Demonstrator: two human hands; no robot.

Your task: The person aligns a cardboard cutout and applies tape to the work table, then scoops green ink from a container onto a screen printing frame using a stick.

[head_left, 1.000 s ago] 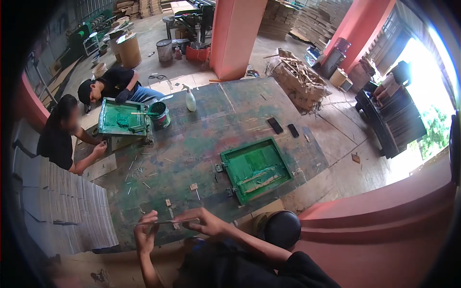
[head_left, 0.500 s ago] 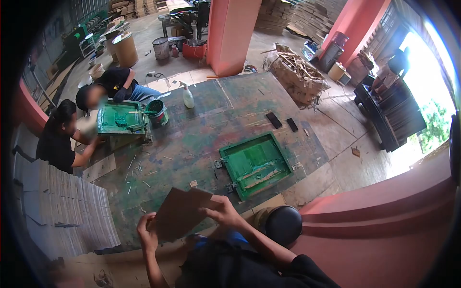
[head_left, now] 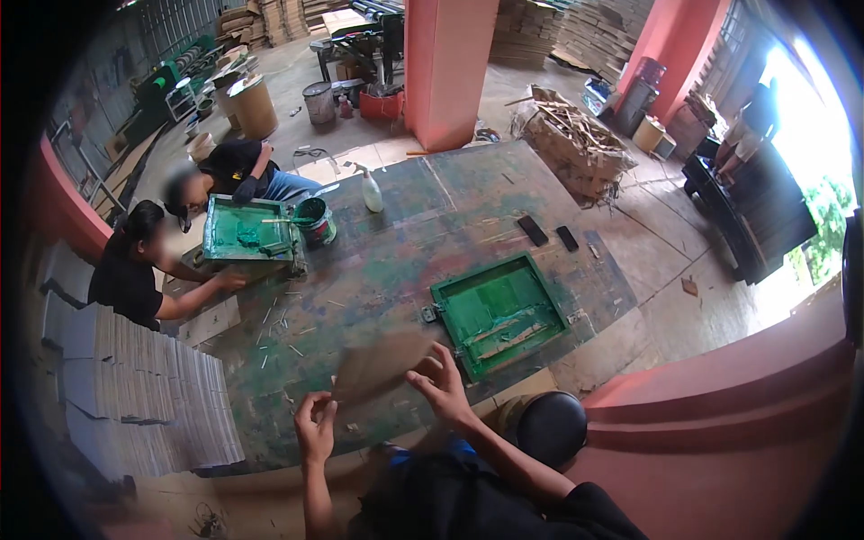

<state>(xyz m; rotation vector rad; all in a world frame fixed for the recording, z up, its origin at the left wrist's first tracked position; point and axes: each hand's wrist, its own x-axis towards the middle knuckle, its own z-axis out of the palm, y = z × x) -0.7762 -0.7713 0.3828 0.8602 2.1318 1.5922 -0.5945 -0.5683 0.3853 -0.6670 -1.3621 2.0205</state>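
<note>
Brown flat cardboard sheet (head_left: 380, 363) gripped at its edges by left hand (head_left: 316, 421) and right hand (head_left: 441, 382) | held above paint-stained tabletop (head_left: 378, 261), not set down | green rectangular frame (head_left: 495, 301) untouched

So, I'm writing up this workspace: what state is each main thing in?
Brown sheet: held up between left hand and right hand, motion-blurred
Table: stained, strewn with bits
Near green frame: lying flat, smeared green inside
Far green frame: smeared green inside
Bucket: upright, open, green-smeared
Spray bottle: upright
Phones: both lying flat, dark
Sheet stack: piled high, edges uneven
</note>
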